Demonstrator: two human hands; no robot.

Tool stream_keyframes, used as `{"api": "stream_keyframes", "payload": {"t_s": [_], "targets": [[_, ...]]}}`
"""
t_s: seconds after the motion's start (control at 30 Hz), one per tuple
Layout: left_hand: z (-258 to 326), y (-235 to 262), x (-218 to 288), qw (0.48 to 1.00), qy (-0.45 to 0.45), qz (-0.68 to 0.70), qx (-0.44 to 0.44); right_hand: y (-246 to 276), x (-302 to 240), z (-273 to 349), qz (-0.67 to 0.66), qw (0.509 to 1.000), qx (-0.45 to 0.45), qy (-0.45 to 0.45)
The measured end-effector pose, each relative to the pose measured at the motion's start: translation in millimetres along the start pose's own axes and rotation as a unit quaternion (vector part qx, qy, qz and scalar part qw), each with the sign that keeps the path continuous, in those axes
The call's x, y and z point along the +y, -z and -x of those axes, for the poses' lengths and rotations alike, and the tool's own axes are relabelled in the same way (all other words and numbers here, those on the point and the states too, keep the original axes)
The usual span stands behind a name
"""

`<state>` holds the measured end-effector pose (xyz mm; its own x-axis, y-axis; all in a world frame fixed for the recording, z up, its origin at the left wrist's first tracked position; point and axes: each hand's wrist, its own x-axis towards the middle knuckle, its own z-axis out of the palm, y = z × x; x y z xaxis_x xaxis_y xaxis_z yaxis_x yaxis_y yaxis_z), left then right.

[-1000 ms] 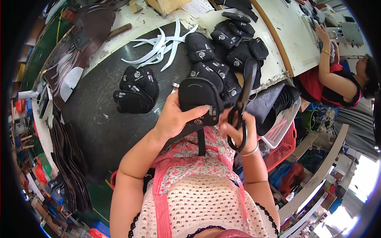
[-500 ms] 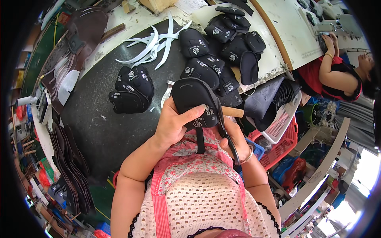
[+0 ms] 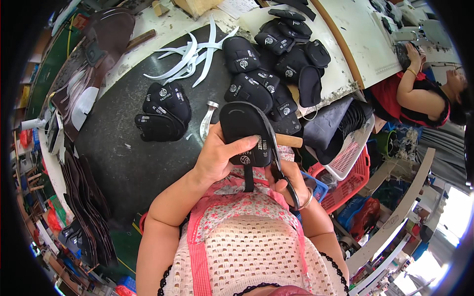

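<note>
My left hand (image 3: pixel 217 153) grips a black padded shoe piece (image 3: pixel 239 123) with pale printing, its thumb pressed across the printed face. A short black strap (image 3: pixel 248 178) hangs below it. Along its right side a curved black edge (image 3: pixel 276 163) runs down into my right hand (image 3: pixel 291 180), which is closed around it; its fingers are partly hidden. Behind the piece, a metal hammer head (image 3: pixel 208 118) shows at the left and a wooden handle (image 3: pixel 289 140) at the right; the middle between them is covered.
White curved strips (image 3: pixel 190 56) and similar black pieces (image 3: pixel 165 106) lie on the dark mat (image 3: pixel 113 167). More black pieces (image 3: pixel 249 89) are heaped at the far right. A white basket (image 3: pixel 353 148) sits over a red one (image 3: pixel 355 180). Another person (image 3: pixel 419 96) works at right.
Both hands have shifted the shoe piece slightly right and turned it so its curved edge shows more. More of the hammer head is uncovered. The other person's hands have moved.
</note>
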<state>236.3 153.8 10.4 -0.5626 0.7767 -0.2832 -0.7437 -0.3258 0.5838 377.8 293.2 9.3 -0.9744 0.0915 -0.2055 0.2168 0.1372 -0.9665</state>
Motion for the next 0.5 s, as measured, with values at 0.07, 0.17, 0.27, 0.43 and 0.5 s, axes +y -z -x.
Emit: {"api": "stream_keyframes", "payload": {"t_s": [0.07,0.17,0.27,0.43,0.5], "targets": [[2,-3,-7,1.0,0.019,0.004,0.009,-9,-5,-2,-0.034,0.999,0.027,0.01],[3,-3,-7,0.999,0.042,0.006,0.006,-6,-7,-1,-0.071,0.997,0.018,0.004],[2,-2,-8,0.999,0.041,-0.005,-0.003,1,-4,5,-0.043,0.999,-0.015,-0.021],[1,-1,-10,0.997,0.07,-0.01,-0.02,2,-1,12,0.001,0.998,-0.012,-0.065],[3,-4,-14,0.993,0.062,-0.1,-0.025,-3,-7,7,-0.028,0.999,0.039,-0.026]]}}
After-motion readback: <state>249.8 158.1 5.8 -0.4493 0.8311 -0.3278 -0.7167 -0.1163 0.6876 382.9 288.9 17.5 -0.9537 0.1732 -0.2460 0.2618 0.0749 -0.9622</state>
